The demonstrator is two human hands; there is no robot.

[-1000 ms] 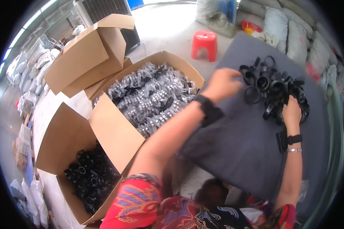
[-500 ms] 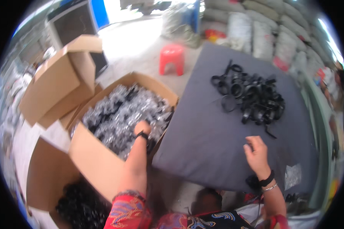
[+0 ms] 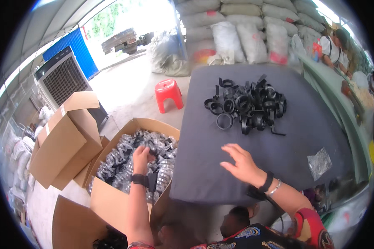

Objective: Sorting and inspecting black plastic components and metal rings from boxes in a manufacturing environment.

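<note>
My left hand (image 3: pixel 141 160) is over the open cardboard box (image 3: pixel 131 126), its fingers curled among clear-wrapped black parts (image 3: pixel 131 155). What the fingers grip, if anything, is hidden. My right hand (image 3: pixel 242 164) hovers above the dark grey covered table (image 3: pixel 203 166), fingers stretched and apart, holding nothing. Beyond it lies a loose pile of black plastic rings (image 3: pixel 245 103), some with straight tabs sticking out. A clear plastic bag (image 3: pixel 319 164) rests on the table to the right of that hand.
A second open carton (image 3: pixel 72 224) at the lower left holds black parts. Folded cardboard (image 3: pixel 62 145) stands beyond it. A red stool (image 3: pixel 168 95) is behind the table, near stacked sacks (image 3: pixel 253 41). Another person (image 3: pixel 333 50) is at the far right.
The view has tilted up, showing more background. My right hand has swung leftward over the table, its fingers spreading. My left hand remains at the box, now more curled and turned.
</note>
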